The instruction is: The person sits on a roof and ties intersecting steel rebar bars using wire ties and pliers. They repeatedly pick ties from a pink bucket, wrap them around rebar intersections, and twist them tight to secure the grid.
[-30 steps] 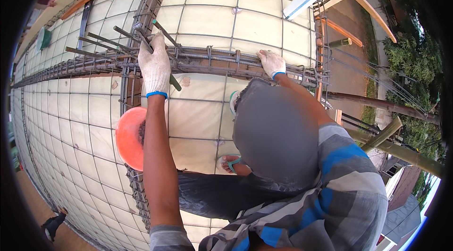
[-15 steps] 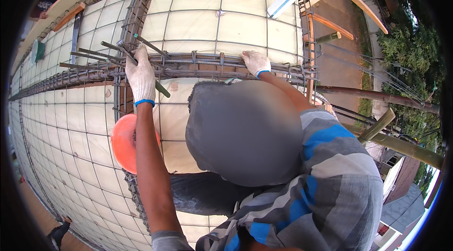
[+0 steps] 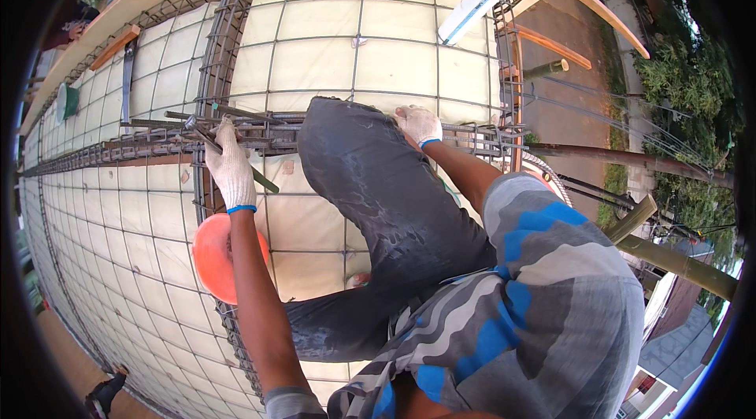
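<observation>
My left hand (image 3: 228, 163), in a white knit glove with a blue cuff, is closed around a long tool. The tool's dark green handle (image 3: 264, 181) sticks out below the palm, and a metal end shows above the fingers; its exact kind is unclear. Several loose bar ends (image 3: 153, 124) lie beside that hand, over a crossing of rebar cages. My right hand (image 3: 421, 124), gloved alike, is curled over the rebar cage (image 3: 461, 135) farther right. My bent knee (image 3: 346, 143) in dark trousers stands between the hands and covers part of the cage.
An orange-red round container (image 3: 214, 261) sits by my left forearm. Rebar mesh (image 3: 315, 33) spans pale panels. A white tube (image 3: 482, 0) stands at the upper right, near the board edge and a drop to the ground. A green container (image 3: 66, 101) is far left.
My knee has moved forward and away from the camera, now reaching the cage between my hands. Both hands keep their places on the cage; the view has shifted slightly.
</observation>
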### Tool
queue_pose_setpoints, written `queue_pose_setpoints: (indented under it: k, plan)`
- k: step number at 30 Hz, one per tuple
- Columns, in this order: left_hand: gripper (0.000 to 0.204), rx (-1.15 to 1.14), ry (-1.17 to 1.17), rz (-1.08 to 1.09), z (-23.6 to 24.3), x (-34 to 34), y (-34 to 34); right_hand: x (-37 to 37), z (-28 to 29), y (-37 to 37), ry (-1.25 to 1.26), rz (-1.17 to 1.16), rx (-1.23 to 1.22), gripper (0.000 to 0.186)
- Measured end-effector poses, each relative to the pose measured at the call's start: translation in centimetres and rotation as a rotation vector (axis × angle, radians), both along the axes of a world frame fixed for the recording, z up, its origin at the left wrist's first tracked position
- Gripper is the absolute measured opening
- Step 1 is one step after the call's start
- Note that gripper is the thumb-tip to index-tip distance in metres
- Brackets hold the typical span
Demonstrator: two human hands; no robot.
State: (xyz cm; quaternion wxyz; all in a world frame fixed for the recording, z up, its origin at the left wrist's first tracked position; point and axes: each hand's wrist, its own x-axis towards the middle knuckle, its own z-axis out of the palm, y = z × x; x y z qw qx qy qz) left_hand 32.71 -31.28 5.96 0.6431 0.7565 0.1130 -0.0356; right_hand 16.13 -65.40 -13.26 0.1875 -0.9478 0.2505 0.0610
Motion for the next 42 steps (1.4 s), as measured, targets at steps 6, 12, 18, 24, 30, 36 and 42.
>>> queue_pose_setpoints:
  k: [6, 12, 18, 24, 30, 36, 42]
  plan:
    - [0.022, -0.005, 0.061, 0.073, 0.1, 0.2, -0.4, 0.3, 0.2, -0.6, 0.013, 0.023, 0.036, 0.048]
    - [0.015, -0.022, 0.09, 0.155, -0.6, 0.0, 0.3, 1.0, 0.5, -5.7, 0.172, -0.048, 0.318, 0.049]
    - [0.013, -0.084, 0.058, 0.316, -0.7, -0.5, -1.3, 5.9, -3.1, -26.7, -0.158, -0.496, -0.046, 0.043]
    - [0.015, -0.18, 0.035, 0.301, -1.3, 0.0, -3.8, 6.8, -5.2, -42.5, 0.015, -0.077, -0.419, 0.061]
    - [0.016, -0.035, 0.023, 0.347, 0.9, -1.1, -3.6, 12.0, -7.5, -39.0, 0.136, -0.108, -0.097, 0.067]
    - [0.021, -0.059, 0.001, 0.36, 0.6, -1.7, -1.9, 13.1, -10.4, -42.0, 0.166, 0.123, -0.105, 0.065]
    - [0.03, 0.083, 0.07, 0.376, 0.8, -1.8, -2.4, 8.2, -11.1, -40.9, 0.103, -0.077, 0.087, 0.062]
